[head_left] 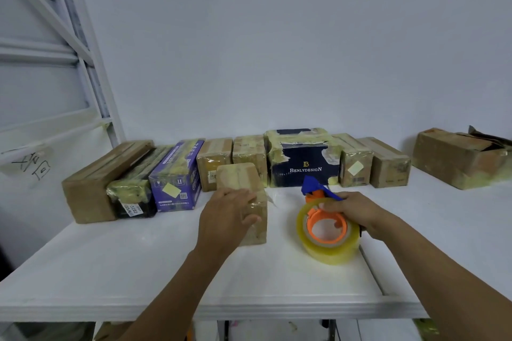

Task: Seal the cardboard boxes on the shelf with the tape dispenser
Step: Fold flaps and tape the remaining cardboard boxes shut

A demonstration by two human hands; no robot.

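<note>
White shelf (138, 257): left grip (224, 213) flat, open-fingered against small box (238, 174); right grip (352, 210) clenched round tape dispenser (314, 223) beside it.

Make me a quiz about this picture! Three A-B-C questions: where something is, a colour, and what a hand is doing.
1. Where is the small box under the left hand?
A. On the shelf, before the row of boxes.
B. In a bag.
C. On the floor.
2. What colour is the tape dispenser's inner wheel?
A. Green.
B. Pink.
C. Orange.
3. What is the right hand doing?
A. Hanging empty.
B. Gripping the tape dispenser.
C. Pressing a box.
Answers: 1 A, it stands nearer than the row. 2 C, the ring is orange. 3 B, its fingers curl round it.
</note>
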